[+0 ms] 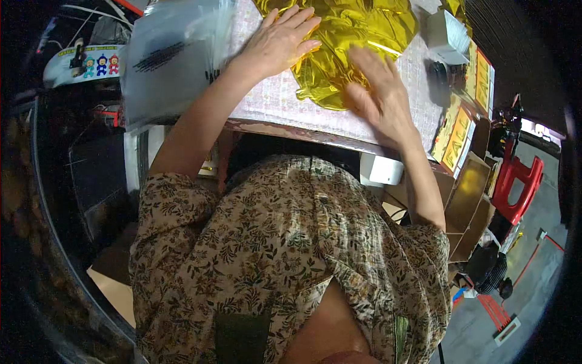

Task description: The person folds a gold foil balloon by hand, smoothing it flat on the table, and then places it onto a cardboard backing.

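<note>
A shiny gold foil sheet (339, 60), crumpled at its lower edge, lies flat on the table in front of me. My left hand (282, 39) rests on its left side, fingers spread and flat. Over the lower right part of the foil is my right hand (382, 91), slightly blurred, with the thumb apart from the outstretched fingers and nothing held. Both hands are open. The top of the foil runs out of view.
A stack of clear plastic bags (176, 67) hangs over the table's left side. On the right are a white box (448, 36), a dark object (438, 82) and yellow printed boxes (458, 139). A cardboard box (470, 206) and a red plastic stool (518, 188) stand beyond the table's right edge.
</note>
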`<act>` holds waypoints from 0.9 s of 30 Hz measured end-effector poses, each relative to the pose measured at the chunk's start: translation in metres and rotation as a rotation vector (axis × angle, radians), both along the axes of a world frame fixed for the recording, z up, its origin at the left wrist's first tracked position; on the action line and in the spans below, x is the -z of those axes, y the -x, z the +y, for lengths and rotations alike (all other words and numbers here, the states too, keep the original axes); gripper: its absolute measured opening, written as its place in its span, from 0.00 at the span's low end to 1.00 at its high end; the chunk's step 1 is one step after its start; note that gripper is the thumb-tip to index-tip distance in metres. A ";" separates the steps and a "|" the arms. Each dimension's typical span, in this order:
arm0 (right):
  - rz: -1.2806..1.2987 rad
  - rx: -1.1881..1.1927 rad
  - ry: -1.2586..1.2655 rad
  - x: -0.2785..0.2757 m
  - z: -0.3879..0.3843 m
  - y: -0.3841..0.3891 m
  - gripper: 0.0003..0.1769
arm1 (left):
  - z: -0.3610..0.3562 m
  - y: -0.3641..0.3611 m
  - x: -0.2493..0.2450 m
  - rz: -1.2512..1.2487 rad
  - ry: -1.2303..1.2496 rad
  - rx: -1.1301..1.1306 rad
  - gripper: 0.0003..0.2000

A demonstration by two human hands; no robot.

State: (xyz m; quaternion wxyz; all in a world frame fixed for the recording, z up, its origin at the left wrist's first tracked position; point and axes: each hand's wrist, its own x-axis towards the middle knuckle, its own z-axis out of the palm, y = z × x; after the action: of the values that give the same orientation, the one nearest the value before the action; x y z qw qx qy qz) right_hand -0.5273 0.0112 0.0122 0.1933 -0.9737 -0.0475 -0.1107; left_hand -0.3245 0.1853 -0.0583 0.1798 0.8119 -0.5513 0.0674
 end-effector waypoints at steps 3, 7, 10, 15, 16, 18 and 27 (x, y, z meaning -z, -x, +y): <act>0.049 0.074 0.100 0.024 -0.010 -0.017 0.31 | 0.000 -0.001 -0.004 0.025 -0.001 0.020 0.29; 0.073 0.097 0.269 0.047 -0.014 -0.023 0.32 | 0.001 -0.002 -0.003 0.028 -0.003 -0.009 0.29; 0.077 0.113 0.206 0.044 -0.011 -0.019 0.33 | 0.002 -0.001 -0.003 0.051 0.047 0.014 0.29; 0.093 0.132 0.236 0.045 -0.010 -0.014 0.33 | 0.000 -0.004 0.001 0.133 0.102 -0.071 0.30; 0.092 0.137 0.251 0.045 -0.010 -0.015 0.33 | -0.002 -0.006 0.001 0.110 0.115 -0.071 0.30; 0.119 0.158 0.255 0.041 -0.006 -0.017 0.32 | -0.003 -0.002 0.000 0.130 0.085 -0.100 0.30; 0.116 0.151 0.258 0.038 -0.005 -0.018 0.33 | -0.007 0.010 -0.016 0.042 -0.111 -0.059 0.27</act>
State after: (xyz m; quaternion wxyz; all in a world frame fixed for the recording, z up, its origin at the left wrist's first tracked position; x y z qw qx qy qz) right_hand -0.5094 0.0060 -0.0259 0.0602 -0.9960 0.0233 -0.0614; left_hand -0.3345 0.1779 -0.0422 0.1443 0.8377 -0.5261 0.0249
